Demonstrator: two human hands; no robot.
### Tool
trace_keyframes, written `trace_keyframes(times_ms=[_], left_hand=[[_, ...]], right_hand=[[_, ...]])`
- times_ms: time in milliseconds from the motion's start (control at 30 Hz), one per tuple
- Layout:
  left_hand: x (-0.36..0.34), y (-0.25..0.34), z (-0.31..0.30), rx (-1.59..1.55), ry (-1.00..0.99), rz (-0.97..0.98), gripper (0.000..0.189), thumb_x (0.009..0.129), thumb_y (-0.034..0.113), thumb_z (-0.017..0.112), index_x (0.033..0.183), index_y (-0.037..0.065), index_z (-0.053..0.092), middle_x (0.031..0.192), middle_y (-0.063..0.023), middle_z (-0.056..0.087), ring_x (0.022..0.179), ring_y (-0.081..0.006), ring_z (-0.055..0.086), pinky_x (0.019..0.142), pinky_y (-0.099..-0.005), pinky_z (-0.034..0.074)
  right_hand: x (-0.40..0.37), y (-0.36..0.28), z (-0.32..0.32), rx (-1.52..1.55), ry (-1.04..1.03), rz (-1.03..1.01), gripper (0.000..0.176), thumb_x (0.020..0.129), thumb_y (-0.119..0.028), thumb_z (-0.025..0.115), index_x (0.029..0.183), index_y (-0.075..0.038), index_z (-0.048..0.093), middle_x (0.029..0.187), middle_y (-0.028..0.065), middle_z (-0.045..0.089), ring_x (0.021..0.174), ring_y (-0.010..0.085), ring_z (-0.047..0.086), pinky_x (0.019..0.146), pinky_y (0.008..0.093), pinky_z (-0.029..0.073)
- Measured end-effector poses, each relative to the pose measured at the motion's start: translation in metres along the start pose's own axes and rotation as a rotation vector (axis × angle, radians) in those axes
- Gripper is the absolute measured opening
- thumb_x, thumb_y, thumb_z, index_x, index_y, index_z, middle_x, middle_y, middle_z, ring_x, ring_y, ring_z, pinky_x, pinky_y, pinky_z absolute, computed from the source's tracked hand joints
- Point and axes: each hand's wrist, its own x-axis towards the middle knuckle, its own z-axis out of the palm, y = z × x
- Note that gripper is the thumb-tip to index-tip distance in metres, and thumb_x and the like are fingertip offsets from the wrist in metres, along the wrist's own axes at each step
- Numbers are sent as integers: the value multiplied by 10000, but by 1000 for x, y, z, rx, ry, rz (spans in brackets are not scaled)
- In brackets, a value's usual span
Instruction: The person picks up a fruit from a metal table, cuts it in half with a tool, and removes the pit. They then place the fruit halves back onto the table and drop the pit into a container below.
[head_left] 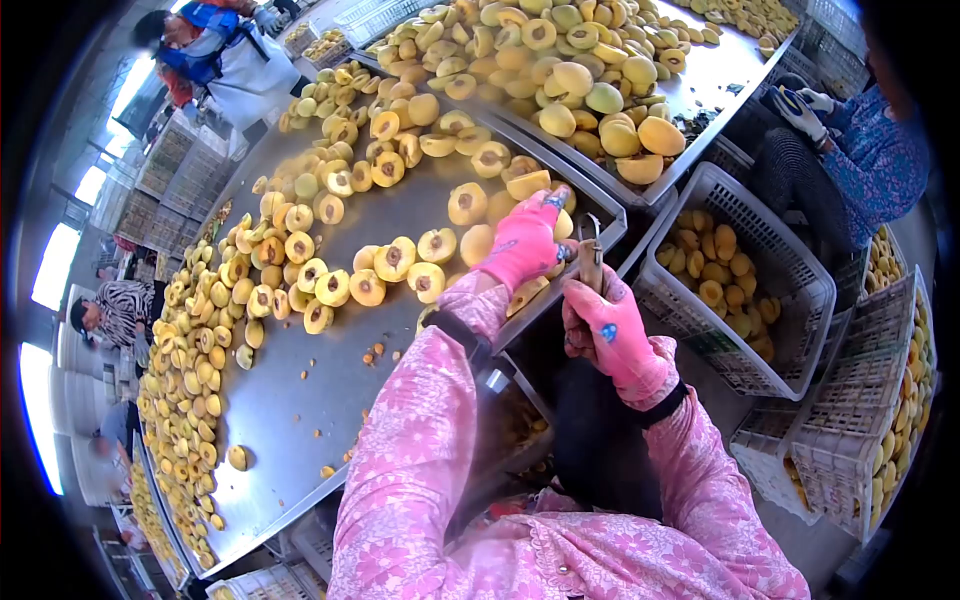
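Observation:
My left hand, in a pink glove, is at the near edge of the metal table. Its fingers and thumb close around a yellow peach, mostly hidden by the glove. Close beside it, my right hand, also pink-gloved, grips the wooden handle of a pitting tool with a looped metal end pointing up. Cut peach halves lie left of my left hand, several with brown pits or hollows showing. Another peach half sits just below that hand at the rim.
The metal table carries a long heap of peach halves. A second table holds whole and cut peaches. At right stand a grey crate of peaches and stacked white crates. A co-worker sits at upper right; others are at left.

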Motion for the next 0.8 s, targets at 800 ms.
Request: trace_keyframes(times_ms=[800], left_hand=[[-68,-107,-71,171,-349,-358,679,585,408,747,1158,86,577,1139,-132,558,1049,-342,520,914,-393,417]], right_hand=[[-18,22,20,-91,-155,131,208,834,-160,583,981,-40,498,604,27,512,419,96,465,381,215,387]])
